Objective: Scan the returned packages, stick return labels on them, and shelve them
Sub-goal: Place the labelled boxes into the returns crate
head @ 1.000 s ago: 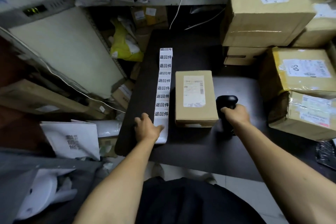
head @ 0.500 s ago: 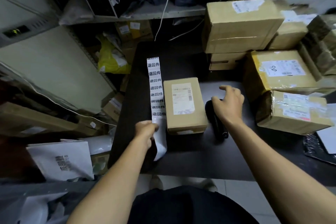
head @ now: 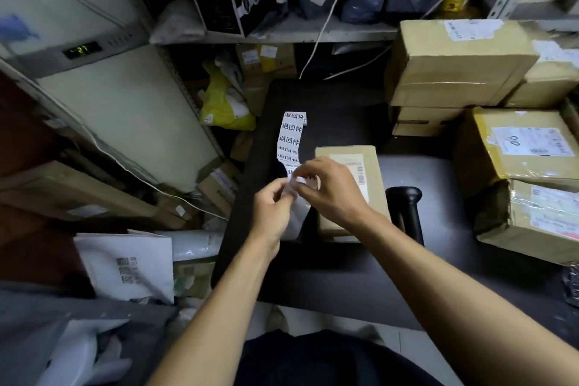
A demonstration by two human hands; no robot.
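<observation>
Boxes wall right; desk front bare.

Single view, head-mounted, wide-angle. Looks forward and steeply down over the person's own forearms onto the dark counter, which fills frame centre. Close range: both hands meet just above the counter's middle. Beyond the counter's far edge, a metal shelf runs across the top of frame. Stacked cardboard boxes crowd the counter's right side. Edges bow outward, lens distortion strong. No second view to compare.
</observation>
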